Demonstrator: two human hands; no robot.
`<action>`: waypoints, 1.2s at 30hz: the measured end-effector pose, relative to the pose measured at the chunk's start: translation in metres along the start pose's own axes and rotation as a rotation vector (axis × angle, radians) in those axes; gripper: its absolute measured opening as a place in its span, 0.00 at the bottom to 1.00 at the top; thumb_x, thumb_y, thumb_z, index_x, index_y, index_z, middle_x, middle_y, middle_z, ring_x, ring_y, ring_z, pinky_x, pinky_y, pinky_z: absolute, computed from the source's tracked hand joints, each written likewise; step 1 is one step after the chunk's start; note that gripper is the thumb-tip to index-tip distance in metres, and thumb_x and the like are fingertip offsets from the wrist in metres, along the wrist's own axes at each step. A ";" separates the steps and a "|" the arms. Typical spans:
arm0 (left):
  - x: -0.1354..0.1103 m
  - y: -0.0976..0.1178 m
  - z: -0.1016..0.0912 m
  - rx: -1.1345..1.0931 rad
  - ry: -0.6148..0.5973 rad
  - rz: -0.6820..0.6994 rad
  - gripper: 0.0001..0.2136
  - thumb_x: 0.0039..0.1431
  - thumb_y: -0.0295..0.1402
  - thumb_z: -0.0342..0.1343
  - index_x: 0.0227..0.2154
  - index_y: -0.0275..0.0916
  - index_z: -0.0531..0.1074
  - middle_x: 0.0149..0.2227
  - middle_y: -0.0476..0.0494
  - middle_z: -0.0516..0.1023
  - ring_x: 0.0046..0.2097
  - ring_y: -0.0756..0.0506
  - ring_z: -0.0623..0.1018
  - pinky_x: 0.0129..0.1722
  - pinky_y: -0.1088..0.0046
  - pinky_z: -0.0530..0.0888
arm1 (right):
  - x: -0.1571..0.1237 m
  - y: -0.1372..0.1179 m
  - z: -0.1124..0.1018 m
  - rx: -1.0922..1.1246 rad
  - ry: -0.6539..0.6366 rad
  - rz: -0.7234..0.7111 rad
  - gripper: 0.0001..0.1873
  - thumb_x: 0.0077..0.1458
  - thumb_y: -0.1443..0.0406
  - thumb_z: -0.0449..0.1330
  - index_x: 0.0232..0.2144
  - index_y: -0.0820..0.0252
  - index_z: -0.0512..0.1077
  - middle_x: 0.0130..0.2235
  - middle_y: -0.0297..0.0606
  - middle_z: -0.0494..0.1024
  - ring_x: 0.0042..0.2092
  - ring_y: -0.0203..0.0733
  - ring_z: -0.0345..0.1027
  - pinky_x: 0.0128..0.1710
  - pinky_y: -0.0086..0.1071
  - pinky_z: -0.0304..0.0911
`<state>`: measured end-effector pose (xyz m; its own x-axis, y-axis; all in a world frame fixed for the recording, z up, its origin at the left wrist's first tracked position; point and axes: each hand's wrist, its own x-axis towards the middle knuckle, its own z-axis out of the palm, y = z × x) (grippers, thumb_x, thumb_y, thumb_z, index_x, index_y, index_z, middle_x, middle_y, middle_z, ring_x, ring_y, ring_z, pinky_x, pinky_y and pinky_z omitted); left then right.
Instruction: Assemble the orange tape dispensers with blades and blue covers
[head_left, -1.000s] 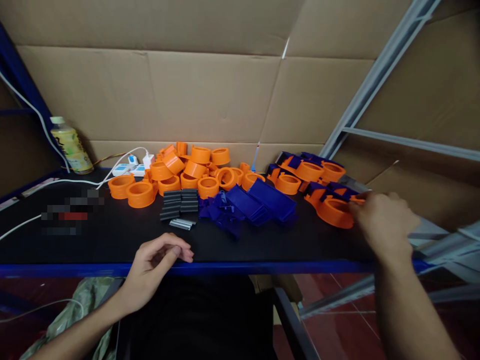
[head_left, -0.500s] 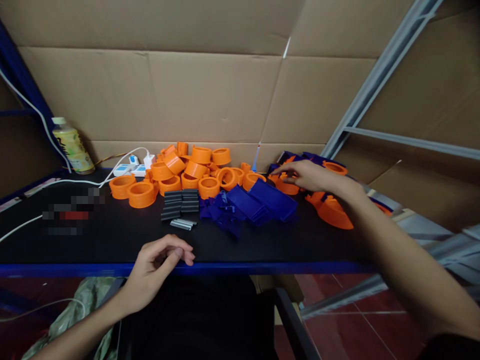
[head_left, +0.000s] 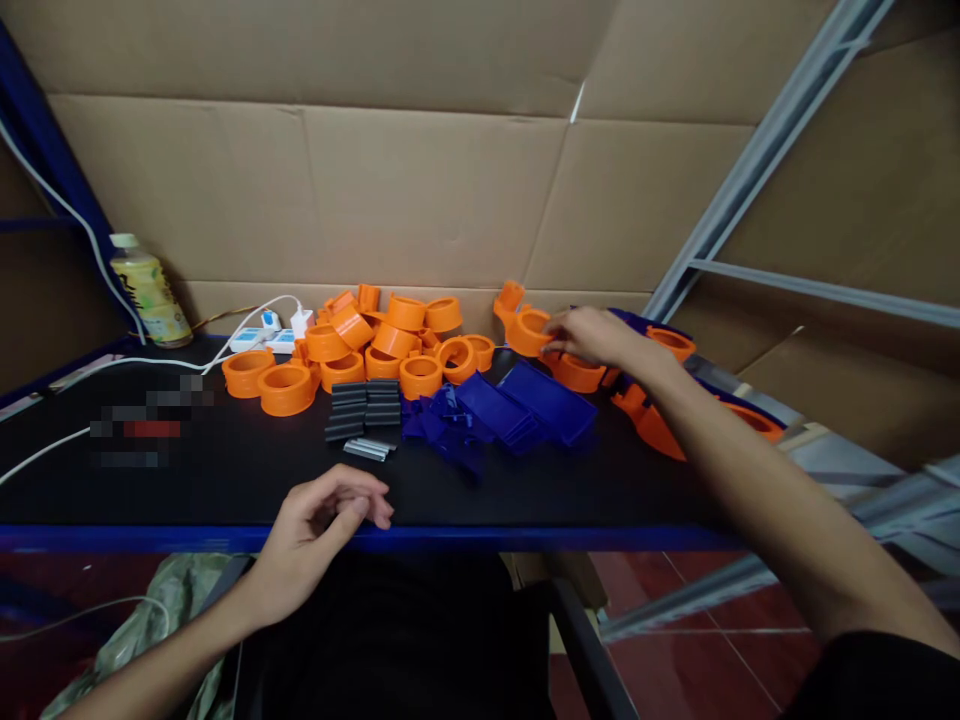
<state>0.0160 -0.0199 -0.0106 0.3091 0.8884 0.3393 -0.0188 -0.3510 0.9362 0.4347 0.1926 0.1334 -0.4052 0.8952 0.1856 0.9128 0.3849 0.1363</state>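
A creased cardboard wall [head_left: 427, 200] rises behind the black worktop [head_left: 225, 470], whose front edge is blue. Red floor tiles [head_left: 697, 660] show below that edge, and a grey metal post [head_left: 757, 140] slants up by the back right corner. A heap of orange rings [head_left: 328, 343] fills the middle of the back edge; orange-and-blue pieces [head_left: 671, 342] crowd the right end. The left hand [head_left: 322, 525] rests at the front edge, relaxed and half curled, with nothing in its grasp. The right hand [head_left: 585, 335], near the back edge right of centre, grasps a tilted orange ring piece [head_left: 529, 330] by its side, raised above the worktop. Flat blue panels [head_left: 559, 405] lie midway between the front and back edges. A yellow-labelled bottle [head_left: 154, 300] stands near the back left corner. Dark ridged strips [head_left: 349, 408] lie before the heap, with thin silvery bars [head_left: 367, 449] just nearer the front edge.
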 end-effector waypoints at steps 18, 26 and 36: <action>0.006 0.012 -0.005 -0.605 0.116 -0.090 0.23 0.65 0.41 0.55 0.61 0.43 0.67 0.69 0.32 0.61 0.53 0.32 0.80 0.47 0.52 0.80 | -0.118 -0.250 0.006 0.712 -0.007 -0.876 0.12 0.64 0.59 0.60 0.47 0.57 0.76 0.50 0.38 0.79 0.48 0.34 0.75 0.46 0.24 0.68; 0.008 0.028 0.001 -0.580 0.090 -0.262 0.18 0.63 0.36 0.55 0.55 0.38 0.68 0.35 0.37 0.84 0.31 0.38 0.84 0.31 0.65 0.80 | -0.089 -0.187 0.015 0.200 0.136 -0.399 0.14 0.66 0.60 0.57 0.49 0.58 0.77 0.47 0.43 0.80 0.49 0.45 0.75 0.48 0.35 0.68; 0.001 0.018 -0.005 -0.524 0.071 -0.200 0.21 0.64 0.47 0.49 0.44 0.33 0.74 0.26 0.40 0.79 0.26 0.40 0.81 0.26 0.66 0.75 | -0.065 -0.235 0.028 0.131 0.100 -0.518 0.17 0.68 0.59 0.54 0.54 0.57 0.73 0.51 0.44 0.77 0.51 0.45 0.72 0.44 0.34 0.66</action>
<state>0.0112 -0.0240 0.0068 0.2904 0.9467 0.1392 -0.4421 0.0037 0.8969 0.2480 0.0498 0.0616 -0.8007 0.5578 0.2185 0.5885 0.8006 0.1128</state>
